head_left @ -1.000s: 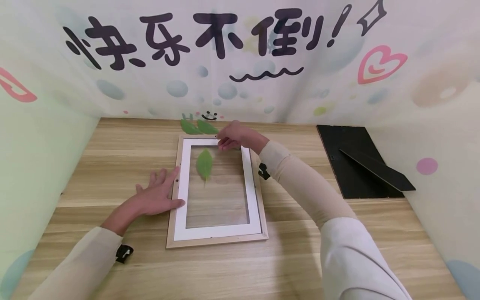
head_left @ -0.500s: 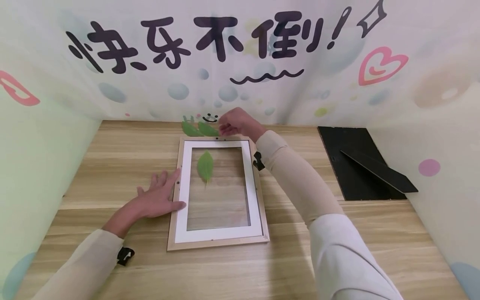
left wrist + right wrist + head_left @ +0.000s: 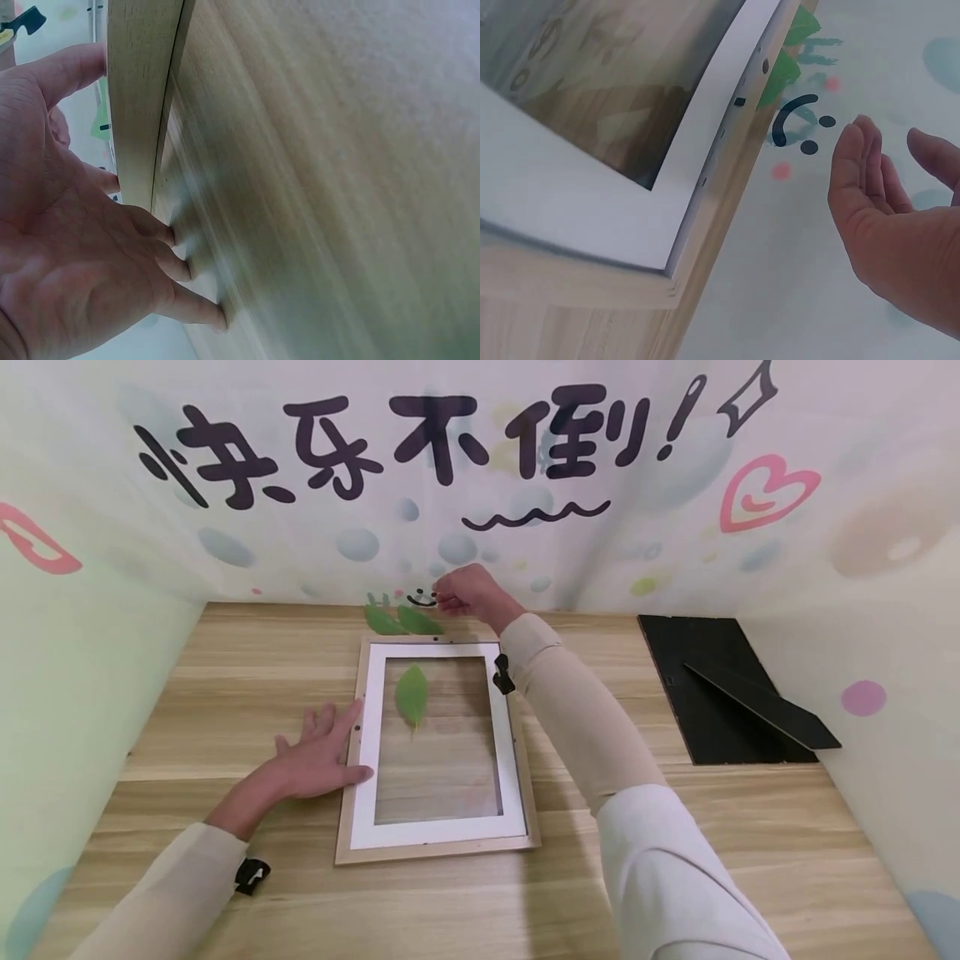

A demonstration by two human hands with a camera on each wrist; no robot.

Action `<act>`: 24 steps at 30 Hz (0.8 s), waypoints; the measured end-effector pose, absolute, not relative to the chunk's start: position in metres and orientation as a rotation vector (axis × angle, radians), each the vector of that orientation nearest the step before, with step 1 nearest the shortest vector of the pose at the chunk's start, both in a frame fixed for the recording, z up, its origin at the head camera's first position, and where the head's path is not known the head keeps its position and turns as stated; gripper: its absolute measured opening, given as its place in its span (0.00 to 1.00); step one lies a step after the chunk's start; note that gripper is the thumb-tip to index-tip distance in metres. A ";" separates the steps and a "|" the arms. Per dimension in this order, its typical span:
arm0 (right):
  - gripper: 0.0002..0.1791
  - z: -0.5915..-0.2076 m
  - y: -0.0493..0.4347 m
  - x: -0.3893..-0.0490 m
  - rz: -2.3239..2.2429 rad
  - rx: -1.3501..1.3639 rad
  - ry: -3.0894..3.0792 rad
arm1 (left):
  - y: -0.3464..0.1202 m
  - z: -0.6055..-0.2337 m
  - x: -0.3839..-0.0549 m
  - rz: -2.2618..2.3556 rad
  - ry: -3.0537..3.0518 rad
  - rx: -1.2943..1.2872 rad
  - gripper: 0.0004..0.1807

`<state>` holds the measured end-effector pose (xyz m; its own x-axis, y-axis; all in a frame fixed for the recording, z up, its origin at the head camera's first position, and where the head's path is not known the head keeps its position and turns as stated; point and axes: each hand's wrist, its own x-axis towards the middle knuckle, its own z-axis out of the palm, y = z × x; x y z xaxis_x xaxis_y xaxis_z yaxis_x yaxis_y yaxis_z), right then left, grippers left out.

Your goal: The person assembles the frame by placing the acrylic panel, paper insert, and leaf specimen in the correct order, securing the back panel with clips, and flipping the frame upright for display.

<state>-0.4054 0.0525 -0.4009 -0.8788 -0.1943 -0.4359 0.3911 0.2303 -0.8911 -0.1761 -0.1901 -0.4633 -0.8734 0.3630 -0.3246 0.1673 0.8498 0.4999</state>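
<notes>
Head view, left hand [image 3: 318,760] flat against frame [image 3: 345,827]

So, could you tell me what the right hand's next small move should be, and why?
Probably lower the right hand onto the nearer loose leaf and pinch it. The hand hovers empty beside the two leaves behind the frame, which holds one leaf while the left hand steadies it.

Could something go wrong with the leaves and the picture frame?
Maybe. The leaf on the glass lies loose, so a nudge to the frame might slide it off centre. The right hand reaches past the frame's top edge toward the two leaves by the wall; its sleeve hangs close over the frame's right side and could brush it. The left hand only rests flat on the frame's left edge, with no grip, so the frame could shift.
</notes>
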 end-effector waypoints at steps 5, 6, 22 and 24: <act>0.16 -0.404 0.049 -0.407 -1.713 0.247 2.039 | -0.189 -0.465 -0.177 0.658 2.617 0.393 0.55; 0.17 -0.406 0.048 -0.408 -1.716 0.247 2.034 | -0.189 -0.466 -0.177 0.659 2.618 0.392 0.55; 0.21 -0.426 0.046 -0.421 -1.713 0.346 1.988 | -0.191 -0.466 -0.176 0.664 2.626 0.393 0.54; 0.21 -0.428 0.046 -0.423 -1.698 0.354 2.003 | -0.191 -0.466 -0.176 0.667 2.626 0.394 0.54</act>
<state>-0.4226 0.0459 -0.4282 -0.8477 -0.1130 -0.5183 0.4928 0.1940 -0.8483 -0.1761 -0.1909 -0.4658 -0.8800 0.3608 -0.3090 0.1696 0.8462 0.5052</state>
